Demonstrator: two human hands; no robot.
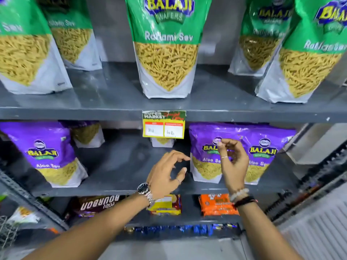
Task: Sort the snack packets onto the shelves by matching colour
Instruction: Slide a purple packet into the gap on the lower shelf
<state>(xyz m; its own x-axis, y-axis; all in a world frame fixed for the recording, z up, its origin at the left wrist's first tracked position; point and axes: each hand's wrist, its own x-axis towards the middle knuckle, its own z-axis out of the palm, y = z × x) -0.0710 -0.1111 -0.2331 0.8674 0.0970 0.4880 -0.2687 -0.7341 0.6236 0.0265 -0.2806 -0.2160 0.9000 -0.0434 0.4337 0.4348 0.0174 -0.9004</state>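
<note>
Green Ratlami Sev packets stand on the upper shelf (112, 113), one in the middle (166, 45), others at left (26, 53) and right (308, 57). Purple Aloo Sev packets stand on the middle shelf (116, 190): one at left (47, 152), two side by side at right (204, 162) (262, 152). My left hand (165, 173) hovers with fingers apart in the gap just left of the right-hand purple pair, holding nothing. My right hand (232, 162) is raised in front of those two packets, fingers loosely curled, empty.
A yellow price tag (163, 126) hangs from the upper shelf edge. The lower shelf holds a brown Bourbon pack (97, 205), a yellow pack (167, 205) and an orange pack (216, 205). Blue packs (178, 229) lie below. A ribbed white surface (319, 231) is at right.
</note>
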